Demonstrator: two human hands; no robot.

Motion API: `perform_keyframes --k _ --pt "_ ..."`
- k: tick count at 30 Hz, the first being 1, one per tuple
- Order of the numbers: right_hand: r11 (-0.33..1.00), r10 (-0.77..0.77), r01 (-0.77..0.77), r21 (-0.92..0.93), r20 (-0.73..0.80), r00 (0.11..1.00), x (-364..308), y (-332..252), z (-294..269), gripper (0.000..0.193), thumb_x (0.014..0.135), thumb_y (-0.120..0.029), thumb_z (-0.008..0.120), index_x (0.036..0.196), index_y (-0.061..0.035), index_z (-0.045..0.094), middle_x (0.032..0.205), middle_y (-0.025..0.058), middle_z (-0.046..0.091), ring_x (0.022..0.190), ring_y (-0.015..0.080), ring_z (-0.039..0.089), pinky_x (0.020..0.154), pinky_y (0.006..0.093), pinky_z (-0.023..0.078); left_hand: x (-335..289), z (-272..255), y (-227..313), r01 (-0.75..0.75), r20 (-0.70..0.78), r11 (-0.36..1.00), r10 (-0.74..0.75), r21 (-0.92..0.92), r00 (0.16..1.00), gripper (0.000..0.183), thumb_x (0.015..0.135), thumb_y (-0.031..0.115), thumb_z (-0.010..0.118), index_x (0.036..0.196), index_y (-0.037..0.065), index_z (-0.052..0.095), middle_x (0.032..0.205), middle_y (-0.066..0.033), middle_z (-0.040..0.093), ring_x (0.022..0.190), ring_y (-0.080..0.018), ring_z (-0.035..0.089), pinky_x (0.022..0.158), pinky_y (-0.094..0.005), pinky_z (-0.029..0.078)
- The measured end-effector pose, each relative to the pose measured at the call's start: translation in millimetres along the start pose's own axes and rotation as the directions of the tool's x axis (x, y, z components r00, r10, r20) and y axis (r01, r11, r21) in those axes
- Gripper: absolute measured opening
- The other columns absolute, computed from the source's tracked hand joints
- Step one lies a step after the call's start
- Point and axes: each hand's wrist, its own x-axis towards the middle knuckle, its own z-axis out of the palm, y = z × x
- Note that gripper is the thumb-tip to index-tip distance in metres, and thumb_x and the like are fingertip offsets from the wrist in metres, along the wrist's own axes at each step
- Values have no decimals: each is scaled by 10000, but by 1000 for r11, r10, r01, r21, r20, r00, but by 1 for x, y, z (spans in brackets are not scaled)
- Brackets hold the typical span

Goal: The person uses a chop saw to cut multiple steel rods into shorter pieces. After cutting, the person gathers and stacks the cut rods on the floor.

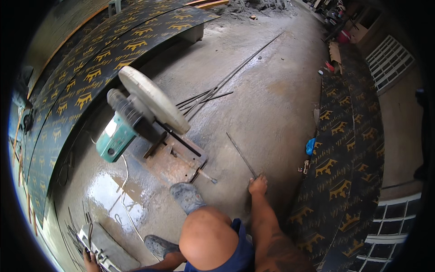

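My right hand (258, 185) is closed round the near end of a thin metal rod (240, 152), which slants up and left just above the wet concrete floor. Low at the left edge, my left hand (92, 263) shows only in part, its fingers curled at a dark object I cannot make out. That hand is beside a grey, box-like piece (108, 249) with thin dark rods around it. Ahead of my feet stands a cut-off saw (118, 136) with a teal motor housing, a large round pale guard (152, 97) and a rusty base plate (170, 165).
Long metal rods (235, 70) lie on the floor beyond the saw. Black printed panels (90, 86) form a raised surface at left; more panels (340, 158) lie at right. A white cord (123, 195) crosses a puddle. A blue scrap (310, 146) sits by the right panels.
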Motion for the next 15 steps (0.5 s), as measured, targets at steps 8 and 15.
perform_keyframes --k 8,15 --pt "996 0 15 88 -166 986 15 -20 7 408 1083 -352 537 1386 -89 606 1374 211 616 1280 410 593 1032 529 480 5 14 113 351 294 921 -293 -171 910 489 1105 112 529 1555 -37 408 1378 -194 622 1224 -247 600 1025 -345 484" --pt "953 -275 256 160 110 955 11 -167 -31 451 1088 -445 483 1172 -78 731 1148 212 747 1089 441 700 939 541 540 -5 -10 151 280 240 957 -256 -71 937 450 1115 190 544 1475 -73 484 1190 -133 654 981 -173 614 868 -307 521"
